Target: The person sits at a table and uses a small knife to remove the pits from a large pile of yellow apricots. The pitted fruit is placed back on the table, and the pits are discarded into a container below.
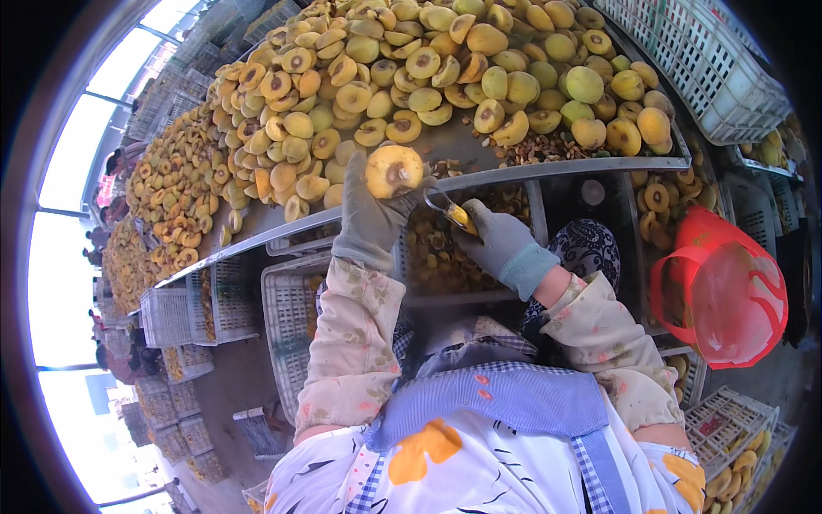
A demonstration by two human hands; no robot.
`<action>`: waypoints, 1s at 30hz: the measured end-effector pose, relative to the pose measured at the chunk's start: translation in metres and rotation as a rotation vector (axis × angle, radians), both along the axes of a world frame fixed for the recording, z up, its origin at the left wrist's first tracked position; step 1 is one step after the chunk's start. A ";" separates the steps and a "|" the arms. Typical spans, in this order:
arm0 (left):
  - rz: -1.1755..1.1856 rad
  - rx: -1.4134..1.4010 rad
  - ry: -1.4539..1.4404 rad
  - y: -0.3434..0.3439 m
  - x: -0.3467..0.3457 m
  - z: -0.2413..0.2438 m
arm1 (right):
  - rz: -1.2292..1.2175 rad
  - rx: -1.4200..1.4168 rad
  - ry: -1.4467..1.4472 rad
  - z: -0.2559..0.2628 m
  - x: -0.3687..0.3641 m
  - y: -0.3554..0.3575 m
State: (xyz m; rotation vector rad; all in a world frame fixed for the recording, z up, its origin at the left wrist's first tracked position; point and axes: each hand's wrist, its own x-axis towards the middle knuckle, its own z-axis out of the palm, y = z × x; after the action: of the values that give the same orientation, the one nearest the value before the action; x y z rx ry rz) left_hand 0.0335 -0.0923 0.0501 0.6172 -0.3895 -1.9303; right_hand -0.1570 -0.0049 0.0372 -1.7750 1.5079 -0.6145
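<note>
My left hand [371, 225], in a grey glove, holds up a yellow peach half [393, 171] with its cut face towards me. A brownish hollow and a pale bit show at the middle of that face. Gripped in my gloved right hand [501, 241] is a pitting tool [460, 216] with a yellow handle and a metal loop. The loop points at the left hand and sits just right of the fruit, apart from its cut face. Beyond both hands, a heap of peaches [359, 96], many halved, covers much of the metal table [449, 138].
The table's raised metal rim [552, 168] runs in front of me. Loose pits [555, 148] lie behind it. Below are plastic crates [292, 265] and a bin of fruit pieces [443, 263]. A red bag [703, 283] hangs at right. Several people [119, 360] are far left.
</note>
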 end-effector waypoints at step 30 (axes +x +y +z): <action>-0.200 -0.267 -0.893 0.071 -0.011 0.004 | 0.350 1.303 -0.885 0.017 -0.011 0.017</action>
State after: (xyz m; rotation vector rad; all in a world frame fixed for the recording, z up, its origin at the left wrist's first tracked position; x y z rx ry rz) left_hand 0.0226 -0.0217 0.0542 1.2774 -1.2804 -1.6424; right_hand -0.1683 0.0116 0.0544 -0.5437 0.6040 -0.0833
